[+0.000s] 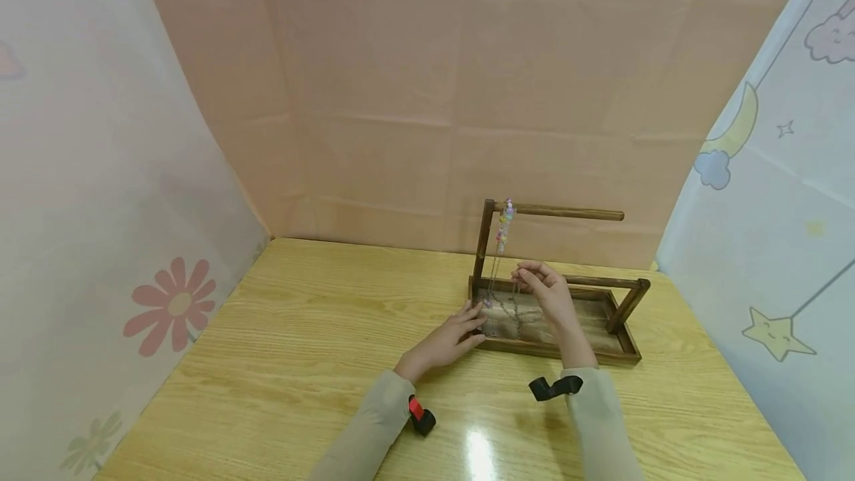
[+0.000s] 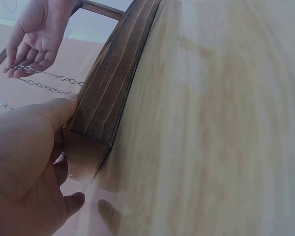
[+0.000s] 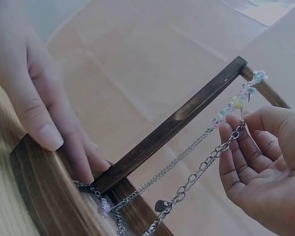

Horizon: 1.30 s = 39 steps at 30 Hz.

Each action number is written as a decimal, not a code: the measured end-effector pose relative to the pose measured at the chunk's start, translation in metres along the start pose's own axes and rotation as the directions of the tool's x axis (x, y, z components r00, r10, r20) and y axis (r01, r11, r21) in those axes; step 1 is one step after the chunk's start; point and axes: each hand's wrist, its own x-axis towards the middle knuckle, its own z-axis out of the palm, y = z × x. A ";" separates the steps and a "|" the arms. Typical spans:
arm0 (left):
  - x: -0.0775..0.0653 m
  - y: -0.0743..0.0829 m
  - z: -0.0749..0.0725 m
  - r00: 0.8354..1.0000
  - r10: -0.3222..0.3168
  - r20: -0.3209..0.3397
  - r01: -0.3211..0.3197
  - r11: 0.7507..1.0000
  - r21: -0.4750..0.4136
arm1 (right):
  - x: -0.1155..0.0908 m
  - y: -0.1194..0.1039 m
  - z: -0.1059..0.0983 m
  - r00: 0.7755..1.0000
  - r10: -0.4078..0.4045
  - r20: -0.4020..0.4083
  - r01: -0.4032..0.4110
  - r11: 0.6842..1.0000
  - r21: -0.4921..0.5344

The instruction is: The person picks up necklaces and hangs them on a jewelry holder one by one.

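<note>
Between thumb and fingertips, my right hand pinches a silver chain necklace and holds it raised over the wooden jewelry stand's tray. A small dark charm hangs beside its links. My left hand rests at the tray's left end, its thumb on the front wall and its fingers reaching over the corner. Near those fingertips, more chain and a lilac bead lie inside the tray. A pastel beaded necklace hangs from the stand's upper bar, its chain reaching down into the tray.
The stand's tall left post carries the upper bar. A lower bar runs to a shorter right post. Wood-grain table surrounds the tray, with a pinkish cloth backdrop behind.
</note>
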 end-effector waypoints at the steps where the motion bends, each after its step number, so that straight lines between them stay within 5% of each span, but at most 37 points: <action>1: 0.000 0.000 0.000 1.000 0.001 -0.001 -0.001 1.000 -0.004 | 0.000 -0.001 0.000 1.000 -0.002 -0.005 0.002 1.000 0.006; 39: -0.001 -0.001 0.001 1.000 -0.010 0.003 0.010 1.000 -0.022 | 0.012 -0.026 -0.006 0.999 -0.048 -0.018 0.048 0.999 0.003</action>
